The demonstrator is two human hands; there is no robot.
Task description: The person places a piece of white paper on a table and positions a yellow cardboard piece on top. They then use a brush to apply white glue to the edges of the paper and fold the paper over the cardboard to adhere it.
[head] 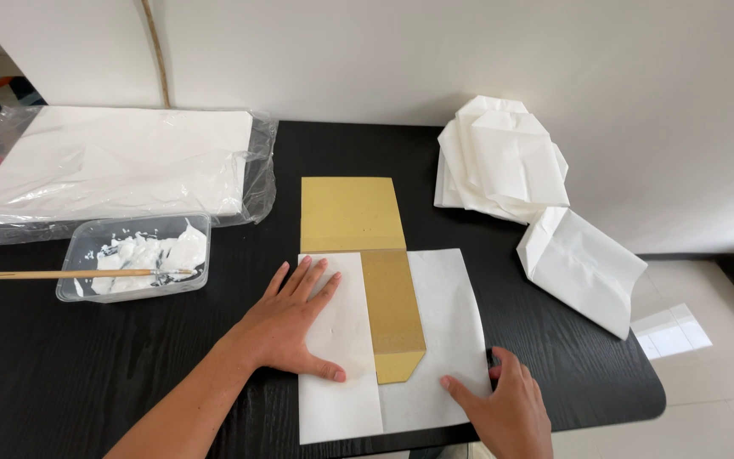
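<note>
Fingers: L hand (292,323) spread flat, pressing left flap of white paper sheet (435,340); R hand (507,406) fingers loosely apart, resting on sheet's lower right corner, gripping nothing.
Sheet: on black table (87,382), near front edge, partly folded over gold card template (367,255).
Glue tray (138,255): left of sheet, w/ brush (61,274) across it.
Folded bags (511,170): back right.

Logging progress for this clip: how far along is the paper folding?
Done: folded white bags are piled at the back right. In hand: left hand presses the left flap of a white sheet over a gold template; right hand holds the right edge. Left: right flap unfolded; wrapped paper stack remains.
</note>
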